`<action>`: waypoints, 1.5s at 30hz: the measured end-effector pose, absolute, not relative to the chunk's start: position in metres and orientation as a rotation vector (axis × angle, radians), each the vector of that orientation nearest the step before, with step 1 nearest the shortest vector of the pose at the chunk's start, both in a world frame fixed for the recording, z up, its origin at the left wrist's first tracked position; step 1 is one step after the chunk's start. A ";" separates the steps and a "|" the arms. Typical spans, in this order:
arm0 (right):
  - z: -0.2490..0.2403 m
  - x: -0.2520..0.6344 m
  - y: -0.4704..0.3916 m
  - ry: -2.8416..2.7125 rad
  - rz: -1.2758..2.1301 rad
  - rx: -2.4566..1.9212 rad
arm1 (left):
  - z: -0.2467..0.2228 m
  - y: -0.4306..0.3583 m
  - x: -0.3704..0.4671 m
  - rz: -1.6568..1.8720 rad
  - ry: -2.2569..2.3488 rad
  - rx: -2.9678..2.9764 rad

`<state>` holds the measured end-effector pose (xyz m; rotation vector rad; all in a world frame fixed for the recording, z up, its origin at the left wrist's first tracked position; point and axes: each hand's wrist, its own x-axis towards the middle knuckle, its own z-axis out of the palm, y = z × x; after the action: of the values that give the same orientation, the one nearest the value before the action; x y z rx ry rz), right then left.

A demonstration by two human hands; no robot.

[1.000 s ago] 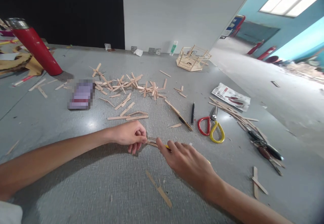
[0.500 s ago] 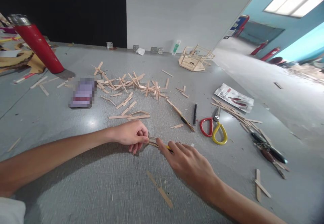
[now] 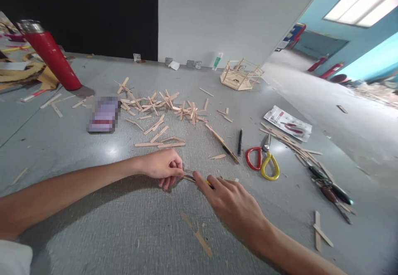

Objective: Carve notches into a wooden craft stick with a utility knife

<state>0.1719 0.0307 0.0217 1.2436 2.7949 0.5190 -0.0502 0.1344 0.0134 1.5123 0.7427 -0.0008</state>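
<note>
At the middle of the table, my left hand (image 3: 164, 168) is closed, thumb and fingers pinching the end of a thin wooden craft stick (image 3: 188, 178). My right hand (image 3: 228, 198) wraps round a yellow and black utility knife (image 3: 210, 184); its forefinger stretches along the tool toward the stick. The blade meets the stick just right of my left fingertips, though most of the handle is hidden in my palm. Below both hands lies a partly cut craft stick (image 3: 203, 244). Beyond them are a few loose sticks (image 3: 159, 133).
Red-and-yellow-handled scissors (image 3: 263, 159) and a black pen (image 3: 240, 142) lie to the right. Farther right are pliers (image 3: 331, 186) and a white packet (image 3: 287, 123). A stick framework (image 3: 238, 82), a pile of sticks (image 3: 166, 99), a phone (image 3: 104, 115) and a red flask (image 3: 54, 59) stand or lie behind.
The view has shifted slightly, so everything sits a little differently in the picture. Both hands keep nearly the same place and the same hold.
</note>
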 end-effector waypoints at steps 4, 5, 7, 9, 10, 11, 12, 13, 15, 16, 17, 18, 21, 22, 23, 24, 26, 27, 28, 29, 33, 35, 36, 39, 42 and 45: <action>0.022 0.172 0.032 2.783 0.516 1.266 | 0.013 0.135 -0.050 -0.002 0.748 1.519; 0.022 0.172 0.032 2.778 0.511 1.273 | 0.012 0.135 -0.050 -0.005 0.748 1.522; 0.022 0.171 0.033 2.778 0.492 1.273 | 0.012 0.135 -0.050 -0.011 0.750 1.524; 0.021 0.172 0.033 2.787 0.479 1.264 | 0.011 0.135 -0.050 -0.014 0.756 1.519; 0.021 0.172 0.033 2.790 0.480 1.261 | 0.011 0.135 -0.050 -0.013 0.760 1.518; 0.020 0.172 0.033 2.795 0.483 1.259 | 0.011 0.135 -0.050 -0.012 0.763 1.516; 0.020 0.172 0.033 2.797 0.488 1.259 | 0.011 0.135 -0.050 -0.010 0.764 1.514; 0.020 0.172 0.033 2.797 0.494 1.262 | 0.011 0.135 -0.050 -0.009 0.764 1.513; 0.020 0.172 0.032 2.793 0.515 1.268 | 0.011 0.135 -0.050 -0.010 0.762 1.515; 0.020 0.171 0.032 2.788 0.531 1.267 | 0.011 0.135 -0.050 -0.009 0.763 1.514; 0.021 0.170 0.031 2.781 0.552 1.263 | 0.011 0.134 -0.050 -0.010 0.763 1.514; 0.021 0.169 0.030 2.771 0.575 1.260 | 0.011 0.134 -0.050 -0.008 0.765 1.515; 0.022 0.165 0.028 2.748 0.637 1.268 | 0.010 0.134 -0.051 -0.009 0.768 1.512; 0.022 0.164 0.027 2.742 0.649 1.277 | 0.010 0.134 -0.050 -0.011 0.769 1.513; 0.022 0.163 0.026 2.735 0.655 1.288 | 0.011 0.135 -0.050 -0.013 0.770 1.514; 0.022 0.163 0.026 2.730 0.655 1.297 | 0.011 0.135 -0.050 -0.014 0.772 1.516; 0.021 0.163 0.025 2.721 0.639 1.315 | 0.012 0.135 -0.050 -0.016 0.764 1.527; 0.021 0.163 0.025 2.719 0.623 1.323 | 0.012 0.135 -0.050 -0.016 0.759 1.532; 0.021 0.163 0.025 2.718 0.601 1.331 | 0.013 0.136 -0.051 -0.016 0.753 1.536; 0.021 0.164 0.025 2.719 0.570 1.339 | 0.013 0.136 -0.051 -0.017 0.747 1.538; 0.021 0.165 0.027 2.726 0.372 1.377 | 0.011 0.136 -0.051 -0.009 0.743 1.526; 0.021 0.167 0.030 2.725 0.239 1.433 | 0.010 0.136 -0.051 -0.007 0.747 1.515; 0.020 0.167 0.032 2.725 0.155 1.474 | 0.009 0.136 -0.051 -0.007 0.748 1.510; 0.015 0.170 0.037 2.740 -0.104 1.588 | 0.008 0.136 -0.051 0.000 0.740 1.500; 0.010 0.173 0.038 2.776 -0.159 1.590 | 0.007 0.137 -0.051 0.005 0.723 1.491; 0.010 0.174 0.037 2.777 0.001 1.512 | 0.006 0.137 -0.052 0.007 0.711 1.479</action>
<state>0.1740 0.0374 0.0103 1.5123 2.7773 0.0013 -0.0517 0.1370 0.0059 1.4793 0.7106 0.0072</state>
